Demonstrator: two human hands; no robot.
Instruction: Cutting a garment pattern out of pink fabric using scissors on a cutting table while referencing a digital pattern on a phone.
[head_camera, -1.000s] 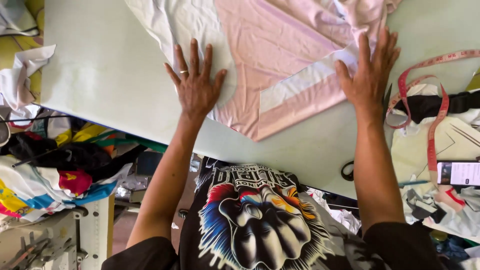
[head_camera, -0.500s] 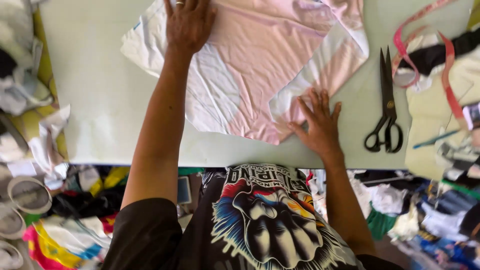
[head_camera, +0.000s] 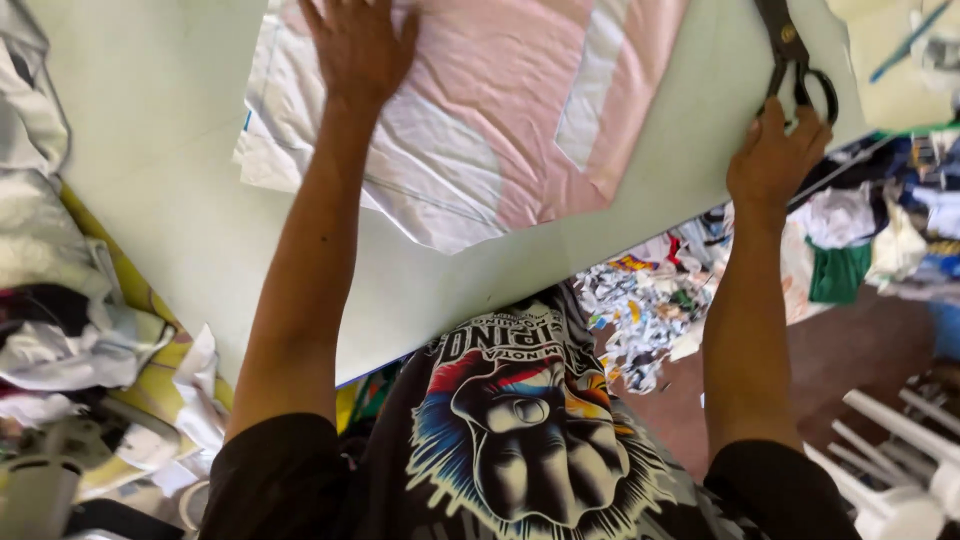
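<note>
- Your left hand (head_camera: 360, 45) lies flat, fingers spread, pressing on the pink and white fabric (head_camera: 480, 120) spread over the pale green table (head_camera: 150, 160).
- Your right hand (head_camera: 775, 155) is well apart at the table's edge, fingers reaching onto the black scissors (head_camera: 795, 55); whether it grips them, you cannot tell.
- Cloth scraps (head_camera: 640, 300) litter the floor below.
</note>
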